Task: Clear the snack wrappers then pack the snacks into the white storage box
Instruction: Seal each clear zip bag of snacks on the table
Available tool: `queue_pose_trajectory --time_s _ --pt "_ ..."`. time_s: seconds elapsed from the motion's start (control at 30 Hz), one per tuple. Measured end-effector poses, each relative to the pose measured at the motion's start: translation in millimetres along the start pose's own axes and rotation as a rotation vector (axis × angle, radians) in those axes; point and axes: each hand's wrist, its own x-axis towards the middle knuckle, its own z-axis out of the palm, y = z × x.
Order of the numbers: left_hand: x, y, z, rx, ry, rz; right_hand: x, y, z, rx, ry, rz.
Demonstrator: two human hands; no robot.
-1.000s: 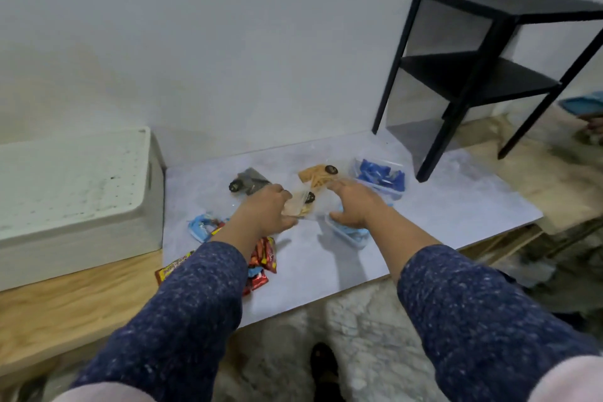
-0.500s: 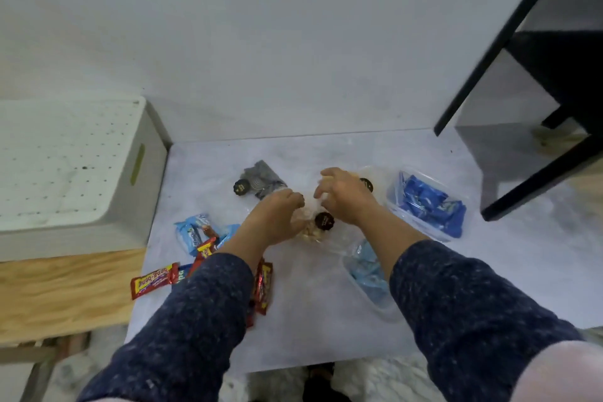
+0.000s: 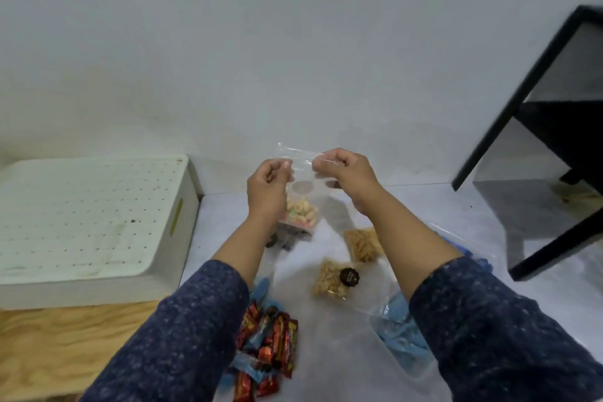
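A clear bag of coloured ring snacks (image 3: 301,210) hangs above the table, pinched at its top edge by my left hand (image 3: 267,189) and my right hand (image 3: 344,170). Beneath it on the pale tabletop (image 3: 473,271) lie two clear packets of tan snacks, one (image 3: 332,277) with a dark round sticker and one (image 3: 362,243) farther back. A dark packet (image 3: 285,237) lies partly hidden behind my left forearm. Red and blue candy bars (image 3: 267,346) are heaped near the front. The white storage box (image 3: 88,222) stands at the left with its perforated lid on.
A clear tub of blue wrapped sweets (image 3: 399,336) sits under my right forearm, and more blue wrappers (image 3: 463,248) show behind it. A black metal shelf frame (image 3: 538,140) stands at the right. Bare plywood (image 3: 71,343) lies in front of the box.
Both hands have lifted the clear bag of ring snacks off the table and now hold it up by its top. My view has dropped closer to the table.
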Motion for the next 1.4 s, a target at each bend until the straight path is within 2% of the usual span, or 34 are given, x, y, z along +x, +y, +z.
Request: queue_pose_trajectory --time_s 0.13,0.4,0.63,0.97,1.1,1.2,1.4 --pt "13 35 -10 -0.155 0.009 0.071 -7 -26 15 0.206 0.074 -0.064" --pt "24 72 -26 -0.256 -0.066 0.084 -14 -62 31 0.223 0.167 -0.194" --pt "31 81 -27 -0.225 -0.042 0.107 -10 -77 30 0.154 0.164 -0.216" --pt "35 100 2 -0.015 0.059 0.135 0 -86 8 0.013 0.111 -0.284" --pt "31 99 8 -0.037 -0.016 0.135 4 -86 -4 0.026 0.143 -0.329" --pt "29 98 10 -0.030 -0.078 0.134 6 -83 -10 0.017 0.115 -0.290" --pt "29 95 12 0.048 -0.056 0.154 6 -79 -15 -0.035 0.061 -0.286"
